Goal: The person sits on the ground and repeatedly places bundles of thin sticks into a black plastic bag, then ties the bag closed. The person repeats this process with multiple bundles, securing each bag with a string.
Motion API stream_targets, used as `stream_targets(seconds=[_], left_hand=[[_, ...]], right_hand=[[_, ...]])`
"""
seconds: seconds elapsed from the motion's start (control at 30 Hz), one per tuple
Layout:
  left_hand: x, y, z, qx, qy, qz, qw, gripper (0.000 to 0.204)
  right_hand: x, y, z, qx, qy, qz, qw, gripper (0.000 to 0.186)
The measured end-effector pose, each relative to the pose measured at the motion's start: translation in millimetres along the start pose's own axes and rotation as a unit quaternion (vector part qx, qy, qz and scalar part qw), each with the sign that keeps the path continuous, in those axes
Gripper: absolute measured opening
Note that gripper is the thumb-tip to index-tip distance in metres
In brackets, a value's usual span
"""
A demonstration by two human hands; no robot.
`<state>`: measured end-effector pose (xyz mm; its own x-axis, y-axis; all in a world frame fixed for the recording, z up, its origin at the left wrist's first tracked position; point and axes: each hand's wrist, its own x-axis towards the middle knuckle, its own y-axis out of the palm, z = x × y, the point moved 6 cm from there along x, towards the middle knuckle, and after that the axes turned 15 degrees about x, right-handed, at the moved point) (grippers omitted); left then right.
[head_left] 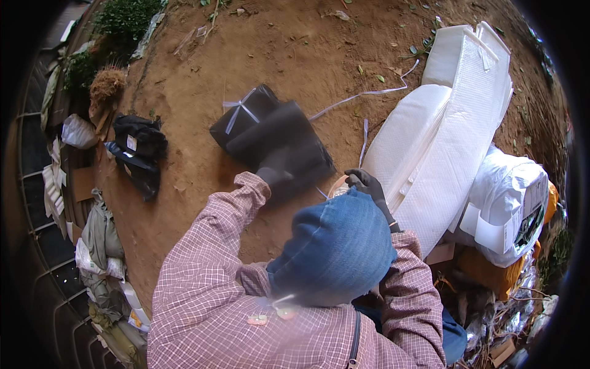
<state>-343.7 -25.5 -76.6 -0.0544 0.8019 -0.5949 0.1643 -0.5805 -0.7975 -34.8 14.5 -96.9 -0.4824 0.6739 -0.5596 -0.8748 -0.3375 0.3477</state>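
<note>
A black folded sheet bundle [289, 141] lies on the dirt in front of me, its surface blurred by motion. White plastic string [239, 106] crosses over its far left corner. My left hand [275, 177], in a dark glove, is at the bundle's near edge; its fingers are smeared and blend into the black. Beside my blue denim knee [335, 246], my right hand [369, 187], also gloved, has curled fingers at a round tan, shiny thing [338, 186]. The knee hides most of that thing. A short piece of string shows between it and the bundle.
Long white foam-like sheets [439, 135] lie stacked at the right, beside a stuffed white plastic bag [507, 203]. Loose string [369, 93] trails across the dirt. Black bags [140, 144], grey-green sacks [101, 237] and a dry fibrous clump [107, 85] line the left side.
</note>
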Motion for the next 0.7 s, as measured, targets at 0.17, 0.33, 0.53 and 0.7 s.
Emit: stream_targets(seconds=[0.17, 0.33, 0.53, 0.7], left_hand=[[-40.5, 16.8, -38.5, 0.113, 0.133, 0.001, 0.985, 0.068], [-74.7, 81.9, -59.6, -0.033, -0.088, 0.013, 0.996, 0.069], [-62.4, 88.6, -39.7, -0.046, -0.031, 0.005, 0.998, 0.081], [-62.9, 24.5, 19.8, -0.471, -0.043, 0.116, 0.873, 0.053]], right_hand=[[-10.8, -4.0, 21.8, 0.032, -0.021, -0.009, 0.999, 0.027], [-14.2, -13.5, 23.8, 0.046, -0.034, -0.021, 0.998, 0.027], [-23.5, -13.9, 36.8, 0.109, -0.05, -0.01, 0.993, 0.028], [-52.3, -26.1, 93.9, -0.02, -0.115, -0.04, 0.992, 0.03]])
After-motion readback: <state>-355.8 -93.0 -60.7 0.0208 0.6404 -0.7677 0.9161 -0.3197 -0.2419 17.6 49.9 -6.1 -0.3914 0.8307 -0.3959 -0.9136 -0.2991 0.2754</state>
